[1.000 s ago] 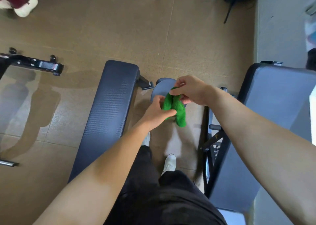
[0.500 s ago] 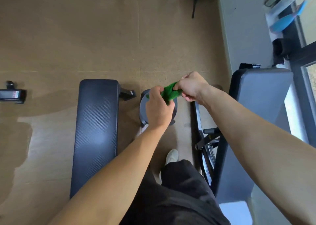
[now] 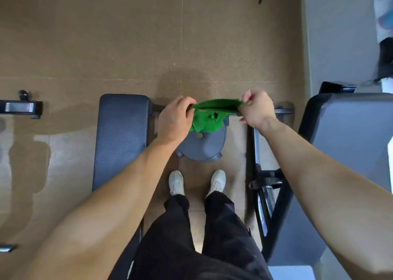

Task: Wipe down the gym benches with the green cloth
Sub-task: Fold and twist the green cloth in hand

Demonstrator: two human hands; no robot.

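The green cloth (image 3: 209, 115) is stretched out in the air between my hands, above the floor between two benches. My left hand (image 3: 175, 119) grips its left edge and my right hand (image 3: 256, 107) pinches its right corner. A small hole shows near the cloth's middle. A dark flat bench (image 3: 121, 139) lies on the floor to my left. A grey padded bench (image 3: 348, 135) on a black frame stands to my right. Neither hand touches a bench.
A round grey weight plate (image 3: 204, 146) lies on the floor under the cloth, just ahead of my white shoes (image 3: 217, 182). The right bench's black frame and spring (image 3: 266, 186) sit close to my right leg. Another piece of equipment (image 3: 21, 107) is at far left.
My hands have pulled apart and spread the bunched cloth out wide. The view has tilted further down, showing my feet and the weight plate.
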